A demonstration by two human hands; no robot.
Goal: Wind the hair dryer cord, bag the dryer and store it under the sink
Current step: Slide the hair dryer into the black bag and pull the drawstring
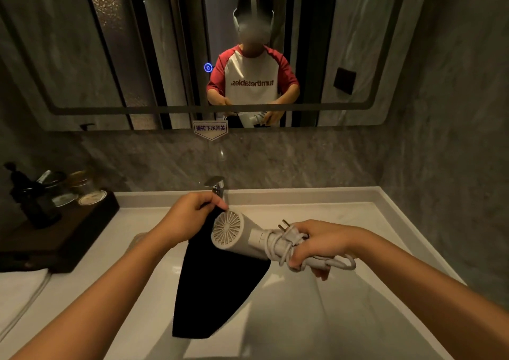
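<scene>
Black bag [217, 277] hangs pinched in your left hand [190, 216], just left of the dryer [234, 233] your right hand [319, 246] clasps, nose pointing bagward.

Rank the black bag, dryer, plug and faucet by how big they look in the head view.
1. Black bag
2. Dryer
3. Faucet and plug: similar; faucet is farther and partly hidden, so unranked.
</scene>
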